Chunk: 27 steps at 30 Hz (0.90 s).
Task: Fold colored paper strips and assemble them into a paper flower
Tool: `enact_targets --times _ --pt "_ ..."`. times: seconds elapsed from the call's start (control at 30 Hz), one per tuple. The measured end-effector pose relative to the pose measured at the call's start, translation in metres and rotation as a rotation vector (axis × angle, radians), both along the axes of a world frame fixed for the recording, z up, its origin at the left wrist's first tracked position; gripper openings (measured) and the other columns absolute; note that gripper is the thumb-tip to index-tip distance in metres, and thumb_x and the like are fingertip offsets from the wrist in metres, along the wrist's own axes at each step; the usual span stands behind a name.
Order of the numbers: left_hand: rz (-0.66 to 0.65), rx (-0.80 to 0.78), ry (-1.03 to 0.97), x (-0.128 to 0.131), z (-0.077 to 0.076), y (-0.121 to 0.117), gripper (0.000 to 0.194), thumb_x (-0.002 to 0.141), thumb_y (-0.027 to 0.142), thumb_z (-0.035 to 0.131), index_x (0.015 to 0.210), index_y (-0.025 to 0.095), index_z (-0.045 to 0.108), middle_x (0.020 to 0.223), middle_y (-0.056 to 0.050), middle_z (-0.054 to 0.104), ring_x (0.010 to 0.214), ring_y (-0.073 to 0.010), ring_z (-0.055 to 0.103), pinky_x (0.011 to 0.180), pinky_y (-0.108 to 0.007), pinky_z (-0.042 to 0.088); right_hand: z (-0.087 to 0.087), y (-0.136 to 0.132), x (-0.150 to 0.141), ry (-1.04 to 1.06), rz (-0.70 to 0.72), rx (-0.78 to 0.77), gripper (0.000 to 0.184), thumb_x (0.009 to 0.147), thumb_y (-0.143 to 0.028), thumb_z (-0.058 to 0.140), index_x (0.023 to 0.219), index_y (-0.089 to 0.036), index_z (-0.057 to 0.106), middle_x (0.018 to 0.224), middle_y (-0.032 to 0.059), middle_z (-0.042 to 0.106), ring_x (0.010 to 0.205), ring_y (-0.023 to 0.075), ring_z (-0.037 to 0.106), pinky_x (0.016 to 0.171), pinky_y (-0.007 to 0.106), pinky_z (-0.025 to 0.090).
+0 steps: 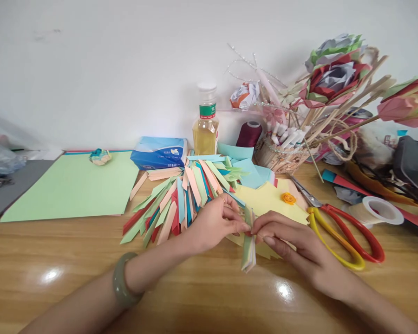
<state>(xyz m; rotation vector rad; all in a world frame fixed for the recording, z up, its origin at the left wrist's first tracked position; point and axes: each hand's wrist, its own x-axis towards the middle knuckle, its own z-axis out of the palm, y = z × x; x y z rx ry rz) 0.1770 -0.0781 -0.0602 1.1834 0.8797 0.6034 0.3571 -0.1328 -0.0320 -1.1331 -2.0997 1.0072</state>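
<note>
the writing nearest the hands is on a bottle (pixel 205 133) of pale yellow liquid, standing beyond the left hand (pixel 214 222). its green label (pixel 207 110) shows the white character 东, with more lettering running out of sight around the curve; the print on the thin red strip below is too small to read. left of that bottle, beyond the left forearm, lies a blue and white tissue pack (pixel 158 153) with white characters along its lower edge, too blurred to make out.

the folded paper bundle (pixel 248 254) is between the two hands, just above the worktop (pixel 90 278). it is narrow and near upright, pale green on its left face, with thin layers of cream, pink and white along the right edge and a bit of red at the middle. the left hand's thumb and fingers are clamped on that middle; the right hand (pixel 299 243) has its fingertips against the other side, but i cannot tell what they grip.

paper strips (pixel 174 204) in green, red, peach and blue fan out left of the left hand. red-and-yellow-handled scissors (pixel 344 232) lie right of the right hand.
</note>
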Motion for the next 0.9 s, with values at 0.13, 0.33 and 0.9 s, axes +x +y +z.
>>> enact_targets --times 0.13,0.33,0.9 --pt "-0.036 0.09 0.089 0.0 -0.005 0.0 0.015 0.062 0.019 0.069 0.064 0.016 0.054 0.065 0.0 0.062 0.065 -0.0134 0.059 0.065 -0.027 0.044 -0.01 -0.001 0.0 -0.266 -0.049 0.36 0.019 0.085 -0.011 0.04 0.089 -0.022 0.055 0.098 0.0084 0.053 0.084 0.018 0.051 0.067 0.031 0.045" --pt "-0.101 0.193 0.227 0.001 -0.013 -0.005 0.016 0.066 0.034 0.067 0.075 0.02 0.07 0.077 -0.003 0.07 0.076 -0.0187 0.063 0.071 -0.03 0.047 -0.016 0.001 -0.002 -0.472 -0.038 0.615 0.018 0.082 -0.009 0.041 0.089 -0.018 0.055 0.101 0.0107 0.049 0.089 0.0212 0.049 0.066 0.032 0.045" --pt "-0.116 0.384 0.399 -0.001 -0.008 -0.01 0.011 0.07 0.03 0.063 0.07 0.021 0.068 0.073 0.0 0.069 0.071 -0.0162 0.061 0.065 -0.027 0.046 -0.007 0.003 -0.002 -0.079 -0.16 0.25 0.015 0.089 -0.018 0.044 0.092 -0.022 0.058 0.092 0.0043 0.054 0.084 0.0139 0.055 0.073 0.026 0.046"
